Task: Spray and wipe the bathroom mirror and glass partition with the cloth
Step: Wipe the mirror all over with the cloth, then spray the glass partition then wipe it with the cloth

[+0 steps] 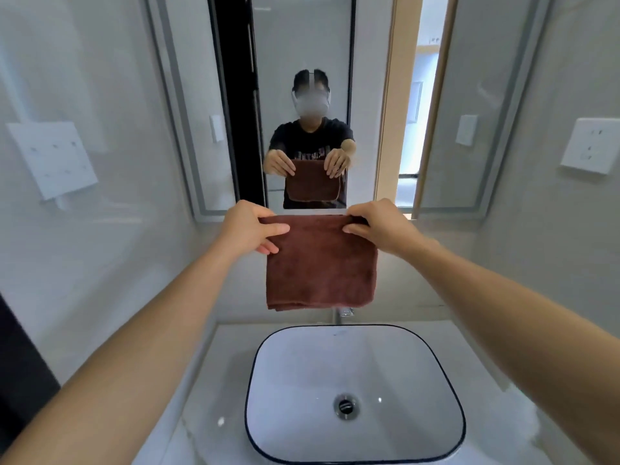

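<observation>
While I stand at the vanity, the brown cloth (320,263) hangs folded in front of me, held up by its top edge above the back rim of the basin and just below the mirror (302,95). My left hand (246,229) pinches the upper left corner, thumb lying across the front of the fabric and fingers curled behind it. My right hand (380,228) pinches the upper right corner in the same way, so the top edge runs taut and level between the 2 hands. The lower edge of the cloth hangs free, its folded layers showing at the bottom left, and it covers most of the chrome faucet (344,312) behind it. Beneath it sits the white sink (436,357), a rounded rectangle with a thin dark rim and a metal drain (345,405) near its middle, set on a pale marble-look countertop (208,397). In the mirror, my reflection holds the same cloth with both hands, with a dark-framed glass partition and an open doorway behind. 1 white wall plate (53,159) is fixed to the left wall and 1 white socket (588,146) to the right wall.
</observation>
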{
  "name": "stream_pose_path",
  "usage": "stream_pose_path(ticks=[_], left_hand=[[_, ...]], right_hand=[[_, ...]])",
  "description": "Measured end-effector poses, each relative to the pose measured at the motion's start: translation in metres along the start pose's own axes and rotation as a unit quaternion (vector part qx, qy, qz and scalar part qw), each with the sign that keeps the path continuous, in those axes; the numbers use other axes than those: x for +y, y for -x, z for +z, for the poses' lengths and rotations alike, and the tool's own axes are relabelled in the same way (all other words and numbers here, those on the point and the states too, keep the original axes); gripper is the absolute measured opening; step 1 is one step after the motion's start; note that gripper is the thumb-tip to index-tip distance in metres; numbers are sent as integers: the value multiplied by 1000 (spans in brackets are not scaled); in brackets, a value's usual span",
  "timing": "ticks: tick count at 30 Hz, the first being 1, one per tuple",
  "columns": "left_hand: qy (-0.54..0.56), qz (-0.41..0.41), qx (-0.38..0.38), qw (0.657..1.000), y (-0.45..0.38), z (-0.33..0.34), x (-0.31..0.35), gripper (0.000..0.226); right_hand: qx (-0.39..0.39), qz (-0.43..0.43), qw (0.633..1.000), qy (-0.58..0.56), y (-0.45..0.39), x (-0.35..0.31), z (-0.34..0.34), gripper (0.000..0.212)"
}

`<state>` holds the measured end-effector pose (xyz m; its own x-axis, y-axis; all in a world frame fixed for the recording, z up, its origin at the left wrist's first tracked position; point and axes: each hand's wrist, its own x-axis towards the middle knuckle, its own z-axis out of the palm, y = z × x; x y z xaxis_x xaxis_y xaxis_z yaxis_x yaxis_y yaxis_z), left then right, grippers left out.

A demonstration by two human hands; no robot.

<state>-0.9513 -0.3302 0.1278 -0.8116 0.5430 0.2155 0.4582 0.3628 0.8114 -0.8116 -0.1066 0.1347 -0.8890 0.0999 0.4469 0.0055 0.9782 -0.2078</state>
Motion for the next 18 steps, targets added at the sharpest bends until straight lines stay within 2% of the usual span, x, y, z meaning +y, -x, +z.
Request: stream_pose_path(ticks=[3,6,13,18], left_hand=[[-42,14,14,999,25,-2,-25,8],[-65,1,14,998,55,-3,-57,13],[-26,-94,16,995,106,4,-116,9],[-13,-141,10,990,146,-2,-135,13]], right_hand=[[-24,-19,999,-20,19,-14,20,16],[-58,-33,997,-50,37,-26,47,14],[-112,-35,987,-112,67,-45,120,13],[-151,-31,977,-148,88,-65,146,13]])
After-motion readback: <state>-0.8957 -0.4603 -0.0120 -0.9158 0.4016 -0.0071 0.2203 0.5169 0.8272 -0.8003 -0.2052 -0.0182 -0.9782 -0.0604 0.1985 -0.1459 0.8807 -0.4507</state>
